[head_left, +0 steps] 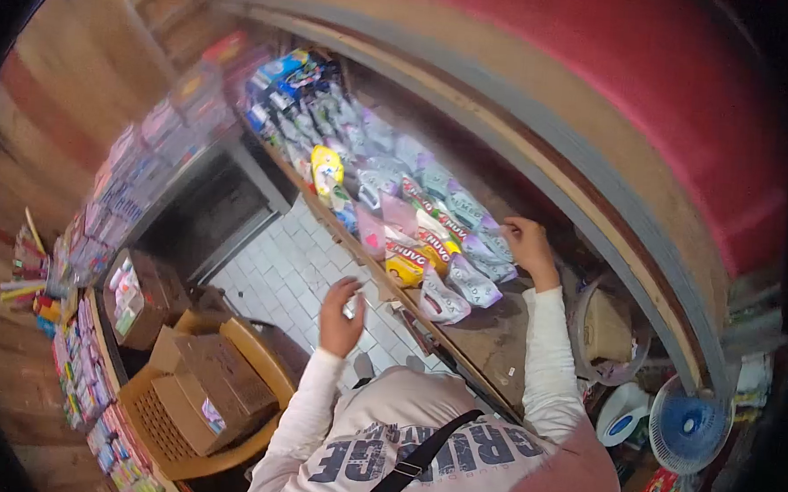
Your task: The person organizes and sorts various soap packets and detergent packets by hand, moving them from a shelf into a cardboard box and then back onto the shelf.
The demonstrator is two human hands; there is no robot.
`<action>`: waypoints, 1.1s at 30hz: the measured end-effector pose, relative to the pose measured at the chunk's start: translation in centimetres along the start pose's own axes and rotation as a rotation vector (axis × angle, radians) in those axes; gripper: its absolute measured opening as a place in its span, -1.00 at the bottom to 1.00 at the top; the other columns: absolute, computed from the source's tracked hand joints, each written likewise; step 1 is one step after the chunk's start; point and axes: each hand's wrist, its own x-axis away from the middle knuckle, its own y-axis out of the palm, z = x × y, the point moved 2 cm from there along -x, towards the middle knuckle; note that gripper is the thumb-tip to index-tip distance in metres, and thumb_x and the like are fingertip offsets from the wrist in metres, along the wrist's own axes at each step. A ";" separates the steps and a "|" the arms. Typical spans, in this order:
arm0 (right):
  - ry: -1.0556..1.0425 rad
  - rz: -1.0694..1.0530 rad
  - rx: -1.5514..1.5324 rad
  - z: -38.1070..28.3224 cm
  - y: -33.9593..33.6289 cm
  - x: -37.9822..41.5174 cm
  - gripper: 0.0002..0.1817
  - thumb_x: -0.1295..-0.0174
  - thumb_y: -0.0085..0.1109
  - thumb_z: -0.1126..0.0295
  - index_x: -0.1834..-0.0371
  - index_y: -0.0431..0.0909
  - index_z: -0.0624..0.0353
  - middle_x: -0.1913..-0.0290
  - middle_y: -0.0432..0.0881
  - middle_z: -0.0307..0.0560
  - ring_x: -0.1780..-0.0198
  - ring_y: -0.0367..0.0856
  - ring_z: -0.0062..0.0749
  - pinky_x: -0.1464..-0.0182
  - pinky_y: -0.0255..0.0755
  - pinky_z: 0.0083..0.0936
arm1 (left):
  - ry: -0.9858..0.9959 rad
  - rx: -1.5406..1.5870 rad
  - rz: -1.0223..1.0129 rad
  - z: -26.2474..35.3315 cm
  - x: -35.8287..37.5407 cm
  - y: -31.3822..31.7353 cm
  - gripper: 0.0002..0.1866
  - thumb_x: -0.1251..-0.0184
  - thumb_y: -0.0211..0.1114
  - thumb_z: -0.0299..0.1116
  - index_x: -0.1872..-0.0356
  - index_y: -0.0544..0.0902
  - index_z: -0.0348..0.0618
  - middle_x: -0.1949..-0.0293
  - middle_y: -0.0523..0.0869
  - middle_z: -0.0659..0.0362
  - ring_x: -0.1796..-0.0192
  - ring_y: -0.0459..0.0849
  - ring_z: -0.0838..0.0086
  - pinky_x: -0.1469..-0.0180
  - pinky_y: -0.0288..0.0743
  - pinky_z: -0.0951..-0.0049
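My right hand [529, 246] is at the right end of the shelf, its bent fingers closed at the upper edge of a grey-purple pouch [486, 252]. My left hand [342, 319] hangs over the tiled floor in front of the shelf, fingers curved and thumb apart, with nothing visible in it. Rows of soft pouches stand between and beyond the hands. Yellow-and-red NUVO pouches [405, 263] are at the front, next to more grey-purple pouches [474, 282]. Farther left is a yellow pouch [327, 171].
A wooden shelf edge [383, 281] runs diagonally in front of me. On the left, a brown plastic chair [153, 430] holds an open cardboard box [223, 382]. Stacked packets [137, 172] line the left side. A blue-and-white fan [690, 425] stands at lower right.
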 end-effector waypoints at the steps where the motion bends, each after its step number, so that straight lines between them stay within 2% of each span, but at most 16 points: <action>1: -0.027 0.057 -0.025 -1.3 -0.2 0.1 -0.64 -0.26 0.27 0.26 0.06 0.66 0.37 0.14 0.71 0.27 0.07 0.73 0.02 0.02 0.56 -0.29 | -0.009 -0.106 0.051 -2.6 1.8 -2.0 -0.77 -0.23 0.26 -0.56 0.08 0.66 -0.27 0.02 0.67 -0.06 -0.01 0.67 0.10 -0.03 0.59 0.30; 2: -0.056 0.111 -0.031 -2.5 -0.1 0.1 -0.67 -0.28 0.24 0.29 0.08 0.66 0.37 0.14 0.72 0.25 0.06 0.73 0.01 0.00 0.54 -0.30 | -0.118 -0.122 0.128 -3.9 3.8 -3.9 -0.81 -0.28 0.25 -0.52 0.11 0.68 -0.30 0.14 0.73 -0.02 0.16 0.72 0.23 0.14 0.59 0.39; 3: -0.097 0.164 -0.043 -4.3 0.1 0.4 -0.69 -0.29 0.24 0.31 0.09 0.66 0.37 0.14 0.72 0.24 0.05 0.72 0.00 -0.01 0.53 -0.31 | -0.253 -0.276 0.108 -6.2 6.2 -5.8 -0.80 -0.28 0.26 -0.48 0.11 0.68 -0.29 0.21 0.74 0.00 0.23 0.73 0.24 0.18 0.58 0.41; 5: -0.194 0.263 -0.091 -8.4 1.4 0.9 -0.73 -0.30 0.22 0.34 0.12 0.66 0.37 0.13 0.72 0.21 0.04 0.71 -0.03 -0.03 0.51 -0.32 | -0.482 -0.233 0.160 -14.1 12.7 -7.8 -0.79 -0.27 0.27 -0.45 0.12 0.69 -0.29 0.24 0.74 -0.03 0.27 0.73 0.23 0.19 0.59 0.38; 8: -0.345 0.257 -0.187 -13.3 5.7 1.6 -0.82 -0.34 0.16 0.46 0.14 0.65 0.35 0.16 0.72 0.11 0.09 0.69 -0.13 -0.03 0.49 -0.34 | -0.633 -0.397 0.181 -15.0 17.0 -10.5 -0.78 -0.16 0.30 -0.38 0.22 0.72 -0.28 0.25 0.72 -0.10 0.22 0.71 0.05 0.10 0.58 0.13; 9: -0.361 0.226 -0.246 -15.1 7.7 2.1 -0.84 -0.35 0.14 0.48 0.16 0.64 0.36 0.22 0.71 0.07 0.14 0.68 -0.16 0.00 0.49 -0.33 | -0.697 -0.384 0.192 -15.1 17.5 -11.0 -0.78 -0.14 0.30 -0.40 0.22 0.73 -0.29 0.23 0.73 -0.12 0.19 0.71 0.02 0.07 0.58 0.14; 11: -0.360 0.136 -0.365 -19.7 11.7 4.1 -0.85 -0.34 0.14 0.50 0.18 0.64 0.37 0.25 0.69 0.05 0.17 0.66 -0.18 0.04 0.48 -0.35 | -0.650 -0.379 0.228 -15.6 17.8 -11.9 -0.76 -0.13 0.28 -0.41 0.21 0.73 -0.29 0.23 0.72 -0.17 0.16 0.72 -0.01 0.05 0.58 0.16; 13: -0.446 -0.038 -0.403 -23.5 16.4 6.3 -0.86 -0.32 0.16 0.50 0.18 0.63 0.36 0.27 0.69 0.04 0.18 0.66 -0.18 0.05 0.48 -0.37 | -0.761 -0.268 0.258 -15.3 17.0 -13.6 -0.76 -0.18 0.30 -0.35 0.20 0.73 -0.28 0.24 0.73 -0.16 0.22 0.71 0.03 0.08 0.58 0.17; 16: -0.551 -0.380 -0.436 -26.4 24.5 9.1 -0.86 -0.26 0.21 0.49 0.20 0.63 0.35 0.27 0.69 0.06 0.20 0.66 -0.17 0.09 0.49 -0.38 | -0.693 -0.180 0.459 -18.6 17.2 -16.7 -0.78 -0.22 0.29 -0.36 0.19 0.73 -0.26 0.26 0.73 -0.13 0.24 0.71 0.06 0.13 0.57 0.18; 18: -0.650 -0.586 -0.230 -30.8 27.2 11.3 -0.84 -0.24 0.23 0.48 0.20 0.64 0.35 0.26 0.70 0.10 0.21 0.68 -0.13 0.12 0.51 -0.35 | -0.677 -0.104 0.613 -20.4 17.1 -20.2 -0.79 -0.24 0.27 -0.39 0.19 0.73 -0.26 0.27 0.73 -0.11 0.24 0.71 0.08 0.13 0.57 0.19; 21: -0.680 -0.872 -0.159 -32.9 34.6 13.6 -0.82 -0.24 0.21 0.46 0.18 0.65 0.35 0.23 0.70 0.15 0.23 0.69 -0.08 0.15 0.52 -0.33 | -0.662 -0.306 0.936 -24.6 19.2 -27.6 -0.82 -0.26 0.25 -0.42 0.22 0.71 -0.29 0.31 0.73 -0.08 0.26 0.71 0.12 0.17 0.58 0.23; 25: -0.678 -1.132 0.034 -38.0 40.3 14.7 -0.77 -0.24 0.23 0.41 0.13 0.66 0.35 0.21 0.71 0.18 0.24 0.70 -0.05 0.15 0.54 -0.31 | -0.913 -0.186 1.242 -31.7 24.4 -37.8 -0.81 -0.25 0.30 -0.35 0.26 0.71 -0.27 0.35 0.74 -0.06 0.29 0.73 0.16 0.19 0.58 0.26; 28: -0.622 -1.222 0.188 -40.5 44.9 14.6 -0.71 -0.23 0.27 0.36 0.06 0.66 0.32 0.18 0.72 0.18 0.24 0.70 -0.02 0.13 0.56 -0.27 | -1.123 -0.478 1.041 -40.7 30.3 -42.0 -0.79 -0.14 0.31 -0.36 0.26 0.71 -0.27 0.29 0.75 -0.14 0.20 0.74 0.04 0.11 0.59 0.16; 29: -0.656 -1.227 0.261 -41.1 46.5 14.5 -0.70 -0.23 0.27 0.36 0.05 0.65 0.31 0.18 0.72 0.18 0.23 0.70 -0.01 0.12 0.56 -0.26 | -1.162 -0.445 1.077 -44.0 32.1 -42.3 -0.77 -0.10 0.30 -0.38 0.25 0.70 -0.30 0.23 0.75 -0.15 0.15 0.73 -0.01 0.06 0.59 0.16; 31: -0.717 -1.235 0.404 -42.4 49.0 14.8 -0.69 -0.22 0.28 0.36 0.02 0.65 0.30 0.16 0.72 0.18 0.22 0.70 0.01 0.11 0.57 -0.25 | -1.311 -0.420 0.904 -48.7 34.1 -43.4 -0.71 -0.12 0.31 -0.34 0.16 0.69 -0.29 0.16 0.73 -0.17 0.07 0.71 -0.05 -0.05 0.57 0.12; 33: -0.704 -1.275 0.374 -43.7 50.5 15.7 -0.68 -0.22 0.29 0.35 0.01 0.64 0.29 0.15 0.71 0.19 0.20 0.70 0.04 0.10 0.57 -0.22 | -1.375 -0.393 0.823 -52.0 34.7 -43.1 -0.67 -0.11 0.33 -0.34 0.10 0.69 -0.28 0.12 0.73 -0.16 0.03 0.70 -0.03 -0.10 0.55 0.14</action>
